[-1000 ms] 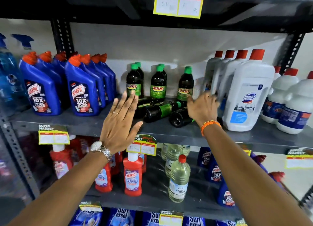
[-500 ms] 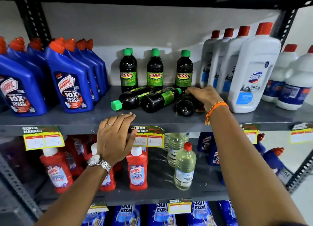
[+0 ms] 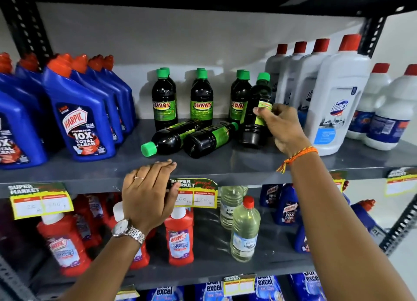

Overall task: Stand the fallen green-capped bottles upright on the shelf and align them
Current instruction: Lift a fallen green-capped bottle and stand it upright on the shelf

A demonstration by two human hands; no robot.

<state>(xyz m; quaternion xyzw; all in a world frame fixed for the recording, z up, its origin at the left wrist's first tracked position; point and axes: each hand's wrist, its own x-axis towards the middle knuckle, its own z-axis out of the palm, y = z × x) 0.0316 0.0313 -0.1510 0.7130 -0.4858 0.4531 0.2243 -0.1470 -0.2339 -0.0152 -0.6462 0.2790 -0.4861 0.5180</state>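
Dark green-capped bottles occupy the middle of the grey shelf point(image 3: 216, 167). Several stand upright at the back in three columns, the left column point(image 3: 164, 102), the middle one point(image 3: 201, 102) and the right one point(image 3: 239, 100). Two lie on their sides in front: one point(image 3: 171, 137) with its cap toward the front left, one point(image 3: 208, 137) with its base toward me. My right hand point(image 3: 283, 129) grips a third bottle point(image 3: 257, 111) around its label, holding it nearly upright, slightly tilted, at the right end. My left hand point(image 3: 150, 192) rests with its fingers on the shelf's front edge, holding nothing.
Blue Harpic bottles point(image 3: 79, 120) crowd the shelf's left part. Tall white Domex bottles point(image 3: 336, 100) stand close to the right of the held bottle. Price tags point(image 3: 194, 193) hang on the shelf lip. Red Harpic bottles point(image 3: 179, 237) and clear bottles point(image 3: 244, 230) fill the shelf below.
My right hand has raised the rightmost fallen bottle from lying to nearly upright. My left hand has dropped from the bottles to the shelf's front edge. The camera has moved closer.
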